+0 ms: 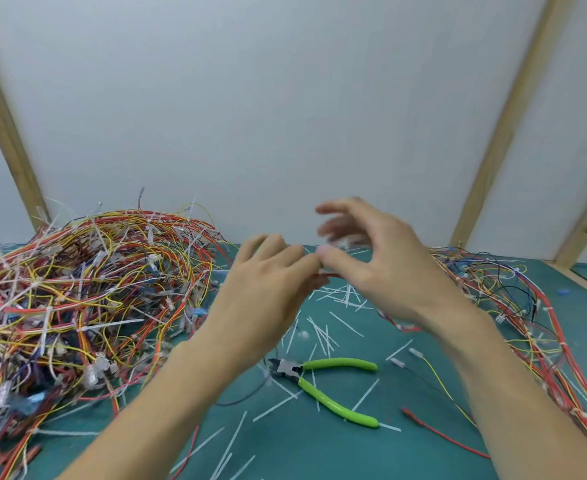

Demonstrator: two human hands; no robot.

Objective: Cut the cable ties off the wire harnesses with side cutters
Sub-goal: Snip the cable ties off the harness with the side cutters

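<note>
To the left of both hands a big heap (77,299) of tied harnesses is piled on the counter (319,452), red, yellow and white wires tangled with white ties sticking out; it is judged light but springy and snag-prone, so a single harness is best drawn out by a connector end or by the bundle beside a tie, not by a loose loop. The left hand (267,289) is raised over the counter with its fingers curled, and a short red wire (323,274) appears to be pinched at its fingertips. Just beside it, almost touching, the right hand (371,265) is held with thumb toward the same wire while its other fingers are spread and blurred; whether anything is truly gripped by it cannot be told. Below and between the hands the cutters (323,379) lie unheld on the counter, green handles apart, jaws pointing toward the left hand; the sleeves should give a sure grip. Cut tie offcuts (323,334) are scattered all round them, thin, stiff and slippery, and could be caught up with the tool. A loose yellow wire (447,389) and a red lead (444,434) lie under the right forearm, and further right a second, looser pile (527,323) trails along the counter.
</note>
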